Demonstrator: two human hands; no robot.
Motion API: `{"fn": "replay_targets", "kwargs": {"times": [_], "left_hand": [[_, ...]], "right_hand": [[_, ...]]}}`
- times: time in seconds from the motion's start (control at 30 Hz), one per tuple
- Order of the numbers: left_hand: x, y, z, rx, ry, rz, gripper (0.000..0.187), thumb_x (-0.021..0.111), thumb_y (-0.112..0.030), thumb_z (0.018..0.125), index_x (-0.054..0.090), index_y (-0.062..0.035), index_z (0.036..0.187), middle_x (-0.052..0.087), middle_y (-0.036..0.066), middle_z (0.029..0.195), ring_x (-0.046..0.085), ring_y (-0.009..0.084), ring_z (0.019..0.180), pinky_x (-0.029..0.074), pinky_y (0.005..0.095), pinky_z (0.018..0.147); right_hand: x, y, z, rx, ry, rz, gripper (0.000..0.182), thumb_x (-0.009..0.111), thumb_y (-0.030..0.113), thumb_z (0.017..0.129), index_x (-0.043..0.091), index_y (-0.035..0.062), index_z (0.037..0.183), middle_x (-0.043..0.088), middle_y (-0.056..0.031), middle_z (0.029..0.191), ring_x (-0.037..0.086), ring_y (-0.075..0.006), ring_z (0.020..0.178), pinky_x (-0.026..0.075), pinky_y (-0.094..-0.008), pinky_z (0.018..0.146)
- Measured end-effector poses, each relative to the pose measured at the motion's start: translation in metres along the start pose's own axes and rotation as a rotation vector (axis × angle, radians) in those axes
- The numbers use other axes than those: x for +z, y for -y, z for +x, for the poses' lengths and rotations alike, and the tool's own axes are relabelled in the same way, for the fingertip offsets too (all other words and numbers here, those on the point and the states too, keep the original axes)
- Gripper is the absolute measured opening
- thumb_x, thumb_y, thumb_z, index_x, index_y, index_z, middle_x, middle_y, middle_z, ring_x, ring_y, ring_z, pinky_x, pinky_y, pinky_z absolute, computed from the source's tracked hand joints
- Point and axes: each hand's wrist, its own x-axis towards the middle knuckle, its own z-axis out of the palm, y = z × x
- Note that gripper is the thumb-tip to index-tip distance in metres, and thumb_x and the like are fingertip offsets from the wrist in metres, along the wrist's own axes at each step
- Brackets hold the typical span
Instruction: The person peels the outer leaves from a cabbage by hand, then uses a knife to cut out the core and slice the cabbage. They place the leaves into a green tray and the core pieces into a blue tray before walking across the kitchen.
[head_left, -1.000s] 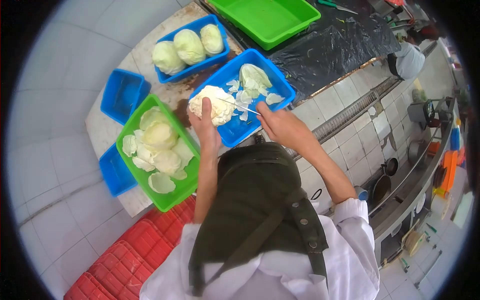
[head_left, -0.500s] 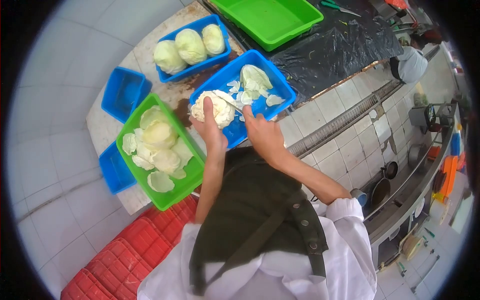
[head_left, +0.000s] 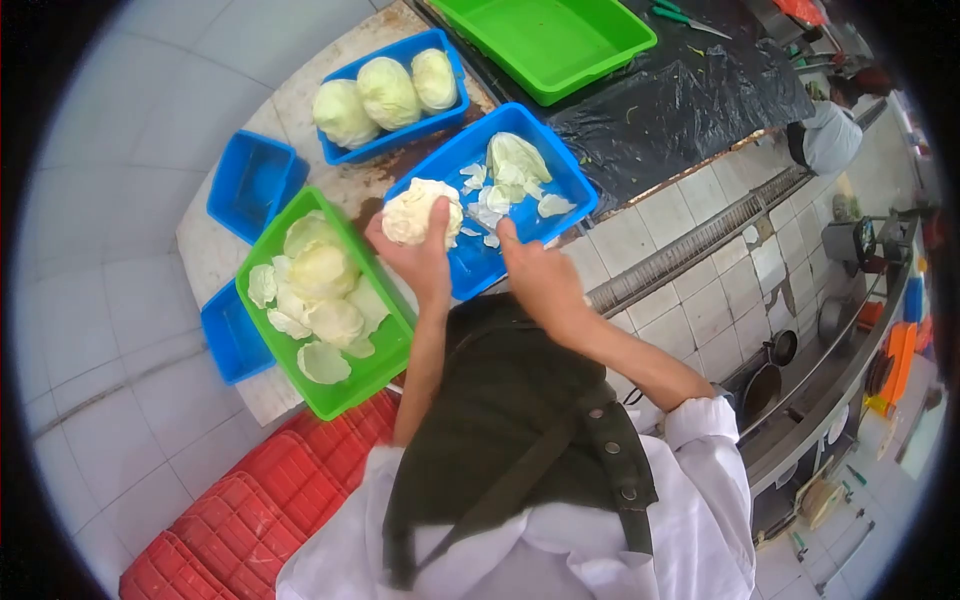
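Observation:
My left hand holds a whitish, rough-surfaced vegetable head, with the thumb across its side, over the left end of a blue tray. My right hand is closed round a knife, whose blade points up and left over the tray, apart from the head. In that tray lie a pale green cabbage piece and several small leaf scraps. A green tray of loose pale leaves stands to the left of my left hand.
Another blue tray holds three cabbages. Two blue containers stand at the left. A green tray and green-handled scissors lie on black plastic. Red crates are below; a person is at upper right.
The knife blade has come away from the vegetable head and now sits lower, over the tray. My left hand has turned the head slightly.

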Motion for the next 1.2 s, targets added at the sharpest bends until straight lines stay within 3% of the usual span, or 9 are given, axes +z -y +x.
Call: {"fn": "replay_targets", "kwargs": {"times": [0.13, 0.3, 0.53, 0.67, 0.8, 0.9, 0.97, 1.07, 1.2], "left_hand": [[0.01, 0.011, -0.008, 0.075, 0.003, -0.034, 0.066, 0.081, -0.019, 0.082, 0.04, 0.011, 0.125, 0.056, 0.02, 0.117, 0.06, 0.0232, 0.106, 0.051, 0.0354, 0.091], [-0.004, 0.04, 0.013, -0.197, 0.062, -0.194, 0.068, 0.083, -0.018, 0.08, 0.039, 0.0039, 0.127, 0.056, 0.015, 0.114, 0.056, 0.0194, 0.106, 0.047, 0.0319, 0.092], [0.005, 0.047, 0.011, -0.093, 0.135, -0.042, 0.064, 0.08, -0.019, 0.084, 0.042, 0.0034, 0.13, 0.059, 0.015, 0.117, 0.058, 0.0184, 0.106, 0.049, 0.0329, 0.092], [-0.012, 0.036, 0.035, -0.166, 0.099, -0.106, 0.067, 0.083, -0.025, 0.081, 0.043, 0.003, 0.127, 0.059, 0.013, 0.114, 0.06, 0.0188, 0.101, 0.05, 0.0322, 0.087], [-0.016, 0.045, 0.026, -0.256, 0.581, -0.377, 0.07, 0.084, -0.032, 0.079, 0.046, 0.0008, 0.128, 0.061, 0.009, 0.113, 0.061, 0.0192, 0.102, 0.051, 0.0324, 0.087], [-0.014, 0.04, 0.018, -0.307, 0.691, -0.428, 0.07, 0.086, -0.032, 0.076, 0.05, -0.0001, 0.126, 0.062, 0.008, 0.11, 0.061, 0.0184, 0.102, 0.051, 0.032, 0.086], [-0.014, 0.031, 0.017, -0.286, 0.74, -0.017, 0.067, 0.086, -0.024, 0.075, 0.05, -0.0002, 0.126, 0.062, 0.009, 0.109, 0.061, 0.018, 0.099, 0.051, 0.0318, 0.085], [-0.016, 0.037, 0.01, -0.078, 0.791, 0.129, 0.07, 0.086, -0.016, 0.072, 0.047, 0.0001, 0.128, 0.061, 0.011, 0.111, 0.06, 0.02, 0.099, 0.051, 0.0333, 0.087], [-0.017, 0.051, 0.014, -0.346, 0.855, 0.007, 0.068, 0.078, -0.01, 0.079, 0.04, -0.0005, 0.135, 0.056, 0.013, 0.119, 0.056, 0.021, 0.106, 0.048, 0.0337, 0.092]], "right_hand": [[0.018, 0.012, 0.009, 0.017, -0.086, -0.096, 0.024, 0.053, 0.01, 0.09, 0.044, 0.0052, 0.111, 0.065, -0.0144, 0.063, 0.069, -0.0294, 0.06, 0.055, -0.0404, 0.048], [0.01, -0.01, 0.012, 0.049, 0.084, 0.444, 0.019, 0.049, 0.013, 0.095, 0.043, -0.0012, 0.106, 0.063, -0.026, 0.07, 0.064, -0.0466, 0.067, 0.052, -0.0543, 0.061], [-0.058, -0.043, -0.017, 0.065, 0.36, 0.49, 0.021, 0.044, 0.017, 0.1, 0.039, -0.0001, 0.11, 0.06, -0.033, 0.077, 0.059, -0.0519, 0.082, 0.045, -0.0556, 0.072], [-0.072, -0.044, -0.005, 0.12, 0.154, 0.749, 0.042, 0.064, 0.022, 0.091, 0.04, 0.0012, 0.119, 0.066, -0.0258, 0.089, 0.065, -0.0443, 0.083, 0.049, -0.0504, 0.073], [-0.022, -0.051, 0.05, -0.089, -0.106, 0.954, 0.09, 0.086, 0.031, 0.072, 0.034, 0.0055, 0.141, 0.062, -0.0206, 0.119, 0.066, -0.0322, 0.096, 0.052, -0.0394, 0.081], [-0.014, -0.066, 0.051, -0.035, 0.222, 1.153, 0.102, 0.088, 0.025, 0.069, 0.028, 0.0034, 0.149, 0.045, -0.016, 0.142, 0.055, -0.0242, 0.117, 0.052, -0.0358, 0.084], [0.02, -0.077, 0.054, -0.293, -0.011, 0.95, 0.105, 0.086, 0.029, 0.068, 0.027, 0.0018, 0.151, 0.04, -0.0205, 0.148, 0.04, -0.0294, 0.136, 0.038, -0.0396, 0.108], [0.041, -0.077, 0.051, -0.313, 0.005, 1.048, 0.102, 0.08, 0.028, 0.07, 0.026, 0.0005, 0.151, 0.038, -0.0219, 0.15, 0.035, -0.0311, 0.14, 0.028, -0.0404, 0.115], [0.057, -0.071, 0.035, -0.159, -0.062, 1.105, 0.092, 0.071, 0.027, 0.078, 0.023, -0.0006, 0.152, 0.037, -0.022, 0.15, 0.035, -0.031, 0.14, 0.027, -0.0396, 0.115]]}}
